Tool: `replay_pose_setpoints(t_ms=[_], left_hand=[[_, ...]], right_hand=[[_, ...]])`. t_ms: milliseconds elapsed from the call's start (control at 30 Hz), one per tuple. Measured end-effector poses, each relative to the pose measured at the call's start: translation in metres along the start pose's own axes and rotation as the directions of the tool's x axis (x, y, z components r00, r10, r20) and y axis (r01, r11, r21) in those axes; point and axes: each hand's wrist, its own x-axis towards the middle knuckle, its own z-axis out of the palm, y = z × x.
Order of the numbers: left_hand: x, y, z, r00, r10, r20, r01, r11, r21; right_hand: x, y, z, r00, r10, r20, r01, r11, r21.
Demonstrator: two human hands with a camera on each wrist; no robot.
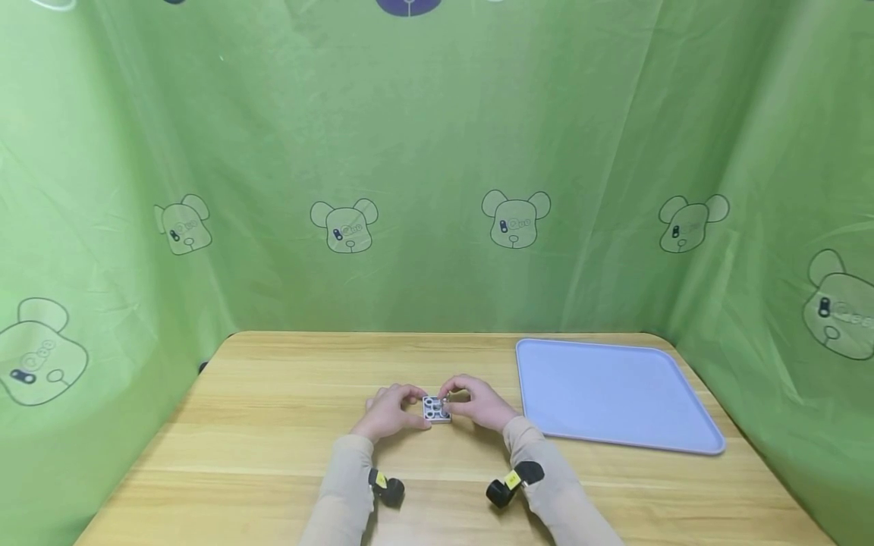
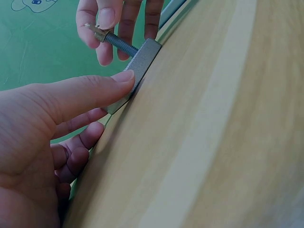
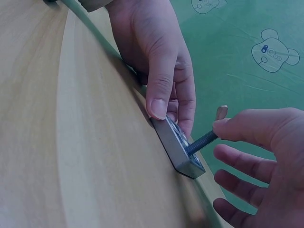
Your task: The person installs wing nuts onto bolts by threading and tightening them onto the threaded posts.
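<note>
A small square metal block [image 1: 430,410] with several round holes in its top face lies on the wooden table. My left hand [image 1: 391,413] grips its left side, the thumb [image 2: 124,77] pressed along the near edge and a finger at the far edge. From the block's right part a threaded bolt [image 3: 202,142] stands up, with a brass-coloured wing nut [image 3: 222,112] at its upper end. My right hand [image 1: 482,404] pinches that winged end between thumb and index finger; its other fingers are spread beside the block. The bolt's lower end is hidden in the block.
A pale blue-violet tray [image 1: 608,390] with a raised rim lies on the right side of the table [image 1: 287,364]. Green curtains [image 1: 437,288] printed with bear heads hang behind the table and along both sides. Each forearm wears a black wrist camera [image 1: 391,491].
</note>
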Motion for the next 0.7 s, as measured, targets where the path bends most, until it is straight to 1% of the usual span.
replay_pose_setpoints(t_ms=[133,400,700], left_hand=[[0.0002,0.0002,-0.0002,1.0,-0.005,0.003,0.005,1.0,-0.003],[0.0002,0.0015,-0.0014,1.0,-0.014,0.006,0.014,1.0,-0.008],[-0.0002,0.001,-0.0007,1.0,-0.017,0.01,0.017,1.0,-0.019]], right_hand=[[0.0005,0.0006,0.0011,1.0,0.009,-0.014,-0.009,1.0,-0.014],[0.0017,-0.0009,0.004,0.997,0.051,-0.055,-0.052,0.998,-0.018],[0.0012,-0.0033,0.0035,0.996,0.064,-0.061,-0.066,0.997,-0.032]])
